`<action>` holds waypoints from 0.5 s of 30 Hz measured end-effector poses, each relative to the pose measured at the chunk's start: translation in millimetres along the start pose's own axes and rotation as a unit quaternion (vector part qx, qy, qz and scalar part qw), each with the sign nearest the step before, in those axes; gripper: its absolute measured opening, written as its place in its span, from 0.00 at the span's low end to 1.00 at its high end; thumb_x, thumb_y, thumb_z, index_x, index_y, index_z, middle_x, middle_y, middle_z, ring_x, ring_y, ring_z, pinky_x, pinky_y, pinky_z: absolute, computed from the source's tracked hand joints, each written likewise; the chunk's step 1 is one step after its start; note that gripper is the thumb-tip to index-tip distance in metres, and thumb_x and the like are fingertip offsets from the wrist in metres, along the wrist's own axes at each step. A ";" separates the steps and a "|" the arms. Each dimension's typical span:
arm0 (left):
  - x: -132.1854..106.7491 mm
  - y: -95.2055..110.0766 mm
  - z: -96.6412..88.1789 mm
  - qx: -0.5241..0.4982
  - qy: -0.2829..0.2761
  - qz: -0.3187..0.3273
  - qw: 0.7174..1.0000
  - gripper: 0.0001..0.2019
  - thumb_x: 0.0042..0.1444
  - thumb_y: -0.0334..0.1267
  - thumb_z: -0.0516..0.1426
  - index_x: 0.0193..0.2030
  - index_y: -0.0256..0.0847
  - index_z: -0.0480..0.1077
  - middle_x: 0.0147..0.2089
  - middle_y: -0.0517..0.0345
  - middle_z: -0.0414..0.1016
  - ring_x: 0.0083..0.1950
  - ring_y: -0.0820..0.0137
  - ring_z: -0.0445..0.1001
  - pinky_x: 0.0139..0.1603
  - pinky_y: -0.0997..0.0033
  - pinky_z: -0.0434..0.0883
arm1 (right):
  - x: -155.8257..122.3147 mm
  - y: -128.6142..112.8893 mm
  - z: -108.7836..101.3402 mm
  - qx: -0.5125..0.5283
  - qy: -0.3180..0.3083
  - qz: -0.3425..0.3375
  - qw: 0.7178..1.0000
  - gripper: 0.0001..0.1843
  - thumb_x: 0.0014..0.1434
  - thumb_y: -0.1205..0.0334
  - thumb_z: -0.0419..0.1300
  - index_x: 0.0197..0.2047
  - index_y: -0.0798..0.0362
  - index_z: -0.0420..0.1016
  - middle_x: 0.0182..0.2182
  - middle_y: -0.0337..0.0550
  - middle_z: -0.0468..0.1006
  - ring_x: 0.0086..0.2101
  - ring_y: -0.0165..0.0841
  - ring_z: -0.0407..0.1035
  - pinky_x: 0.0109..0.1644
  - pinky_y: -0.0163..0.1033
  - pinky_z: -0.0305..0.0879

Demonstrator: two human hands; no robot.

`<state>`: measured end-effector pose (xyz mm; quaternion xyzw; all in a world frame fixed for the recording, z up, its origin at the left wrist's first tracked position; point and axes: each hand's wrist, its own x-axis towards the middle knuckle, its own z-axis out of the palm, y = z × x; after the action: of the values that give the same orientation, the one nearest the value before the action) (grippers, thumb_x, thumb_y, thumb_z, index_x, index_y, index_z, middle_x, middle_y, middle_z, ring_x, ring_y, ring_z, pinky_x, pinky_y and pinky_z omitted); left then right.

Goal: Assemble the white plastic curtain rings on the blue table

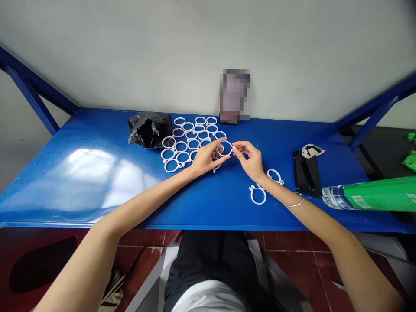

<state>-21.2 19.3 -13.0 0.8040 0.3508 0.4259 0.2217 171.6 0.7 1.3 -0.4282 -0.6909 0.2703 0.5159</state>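
Between my two hands is a white plastic ring (218,152) with a small clip or eyelet at its right side. My left hand (208,157) holds the ring's left side, thumb and fingers spread around it. At the right side, my right hand (249,158) pinches the small clip with thumb and fingertips. Several similar white rings (171,165) lie in a cluster to the left and behind my left hand, which hides some of them. Two more rings, a nearer one (259,203) and a farther one (274,170), lie beside my right forearm.
A black plastic bag (149,125) lies open left of the ring cluster. A pixelated upright object (233,97) leans on the wall. On the right of the blue table (208,208) are a black phone (303,175), a white strap-like item (312,150) and a green-labelled bottle (377,194).
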 end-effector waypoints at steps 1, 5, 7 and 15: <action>-0.1 -0.4 0.2 0.001 0.001 0.003 1.000 0.28 0.62 0.52 0.58 0.63 0.39 0.64 0.36 0.57 0.76 0.28 0.76 0.70 0.30 0.78 0.71 | 0.1 0.0 0.0 -0.001 -0.002 0.004 1.000 0.12 0.63 0.50 0.61 0.43 0.49 0.77 0.37 0.42 0.82 0.34 0.33 0.77 0.41 0.40 0.75; -0.2 -1.1 0.4 0.004 0.005 0.007 1.000 0.26 0.61 0.49 0.59 0.61 0.38 0.65 0.36 0.57 0.76 0.27 0.77 0.69 0.30 0.79 0.70 | 0.5 0.2 -0.2 -0.008 -0.005 0.016 1.000 0.14 0.62 0.49 0.62 0.43 0.49 0.77 0.37 0.43 0.82 0.34 0.33 0.77 0.41 0.40 0.76; -0.3 -1.0 0.2 0.006 0.005 0.006 1.000 0.25 0.61 0.48 0.59 0.61 0.37 0.65 0.35 0.57 0.76 0.27 0.78 0.69 0.30 0.79 0.70 | 0.6 0.4 -0.3 -0.007 -0.005 0.013 1.000 0.13 0.62 0.50 0.62 0.43 0.49 0.77 0.37 0.42 0.82 0.34 0.33 0.77 0.41 0.40 0.76; -0.4 -0.8 0.4 0.008 0.007 0.001 1.000 0.25 0.61 0.48 0.59 0.61 0.38 0.66 0.35 0.58 0.76 0.27 0.77 0.69 0.30 0.78 0.70 | 0.4 0.4 -0.3 -0.016 -0.002 0.017 1.000 0.13 0.62 0.49 0.62 0.42 0.49 0.77 0.36 0.42 0.82 0.34 0.33 0.76 0.41 0.40 0.76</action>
<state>-21.3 19.6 -14.0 0.8029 0.3547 0.4294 0.2125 172.0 1.3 1.2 -0.4474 -0.6888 0.2685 0.5033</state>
